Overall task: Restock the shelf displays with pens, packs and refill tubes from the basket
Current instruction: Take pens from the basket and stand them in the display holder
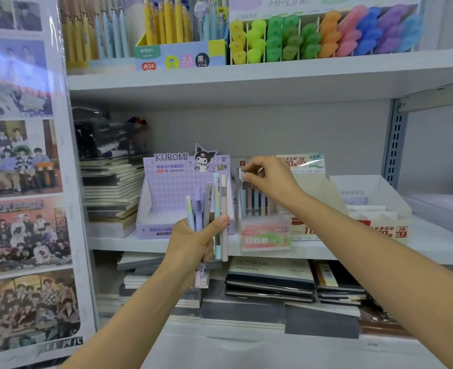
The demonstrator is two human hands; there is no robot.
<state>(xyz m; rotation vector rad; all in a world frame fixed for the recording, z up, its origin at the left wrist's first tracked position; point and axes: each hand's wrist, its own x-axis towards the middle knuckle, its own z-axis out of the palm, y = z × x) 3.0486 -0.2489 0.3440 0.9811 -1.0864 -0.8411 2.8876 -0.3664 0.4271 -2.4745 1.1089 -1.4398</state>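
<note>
My left hand (193,242) grips a bunch of several pastel pens (211,206), held upright in front of the purple Kuromi display box (166,193) on the middle shelf. My right hand (269,179) reaches over the clear pink "Fruit Soda" display box (265,235) and pinches the top of a clear pack of pens (252,199) standing in it. The basket is not in view.
Beige refill-lead display boxes (374,225) stand to the right of the pink box. Stacked notebooks (110,190) lie left of the Kuromi box and on the shelf below (270,278). The upper shelf holds pens and coloured highlighters (321,35). A photo poster panel (20,182) borders the left.
</note>
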